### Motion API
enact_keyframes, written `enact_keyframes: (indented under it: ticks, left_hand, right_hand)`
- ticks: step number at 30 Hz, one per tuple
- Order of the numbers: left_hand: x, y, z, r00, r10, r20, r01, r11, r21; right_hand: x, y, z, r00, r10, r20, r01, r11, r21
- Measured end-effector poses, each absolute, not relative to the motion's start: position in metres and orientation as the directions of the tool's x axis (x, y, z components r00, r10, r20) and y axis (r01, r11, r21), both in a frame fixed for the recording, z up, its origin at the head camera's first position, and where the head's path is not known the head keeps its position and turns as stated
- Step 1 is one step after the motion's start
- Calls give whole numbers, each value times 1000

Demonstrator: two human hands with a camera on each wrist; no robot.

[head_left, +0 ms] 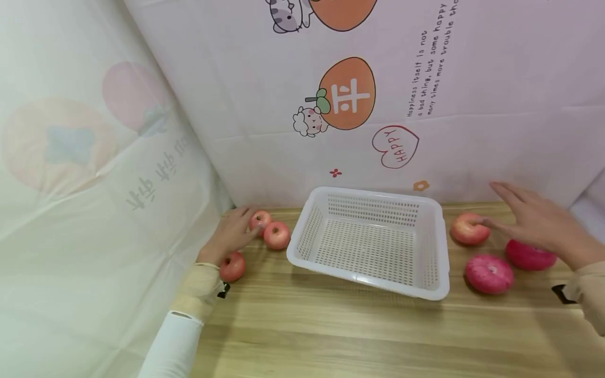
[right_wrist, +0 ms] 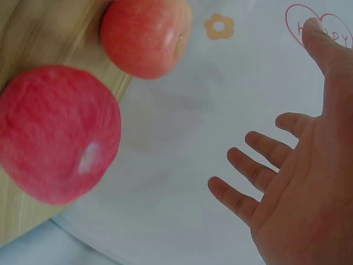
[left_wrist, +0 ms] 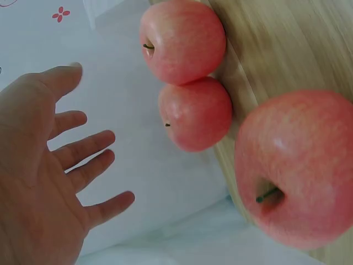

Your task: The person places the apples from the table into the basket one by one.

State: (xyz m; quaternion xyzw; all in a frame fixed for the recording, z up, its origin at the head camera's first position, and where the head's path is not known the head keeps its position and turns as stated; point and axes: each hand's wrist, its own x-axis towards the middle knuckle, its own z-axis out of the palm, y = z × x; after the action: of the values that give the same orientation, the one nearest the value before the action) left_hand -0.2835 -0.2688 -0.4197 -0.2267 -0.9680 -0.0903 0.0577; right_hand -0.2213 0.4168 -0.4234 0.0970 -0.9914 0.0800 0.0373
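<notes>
On the wooden table (head_left: 283,331), a white perforated basket (head_left: 364,247) stood at centre. The left hand (head_left: 231,235), fingers extended and spread wide, held nothing near three red apples (head_left: 278,236): a close pair and a third set apart. The right hand (head_left: 541,218), likewise spread and unloaded, was positioned near a yellowish-red apple (head_left: 468,231) and two deep-pink fruits (head_left: 489,275) right of the basket.

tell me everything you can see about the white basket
The white basket looks like plastic: shallow, roughly rectangular, with rounded corners, a smooth rim and many small holes through its floor and visible walls. It sits upright and empty on the wooden table, open top facing up. The left hand and right hand are both clear of it. One apple lies close to its left side; whether they touch is unclear.
</notes>
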Motion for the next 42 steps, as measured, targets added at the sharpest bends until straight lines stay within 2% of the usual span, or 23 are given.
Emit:
enact_keyframes:
  ticks: [3, 10, 14, 21, 28, 34, 42]
  left_hand:
    - [-285, -265, -421, -880, 440, 181, 464, 877, 124]
    - [-285, -252, -419, -883, 427, 192, 464, 858, 223]
    - [-284, -241, -419, -890, 410, 200, 451, 857, 250]
    - [-282, -222, -422, -907, 386, 168, 420, 854, 308]
    - [-280, -211, -425, -895, 377, 238, 437, 848, 301]
    - [-280, -200, -431, -887, 354, 295, 438, 846, 303]
    - [-281, -190, -437, -903, 301, 307, 405, 834, 374]
  right_hand:
    - [-221, 411, -424, -981, -178, 81, -189, 970, -155]
    - [-223, 397, -426, -971, -186, 152, -209, 967, -149]
    - [-223, 391, -426, -973, -178, 149, -200, 968, -151]
    - [-221, 379, -432, -976, -186, 116, -209, 951, -228]
    - [-219, 366, -438, -975, -198, 103, -217, 945, -244]
    - [-214, 349, -441, -981, -176, 87, -194, 933, -303]
    - [-217, 330, -453, -976, -180, 119, -209, 926, -315]
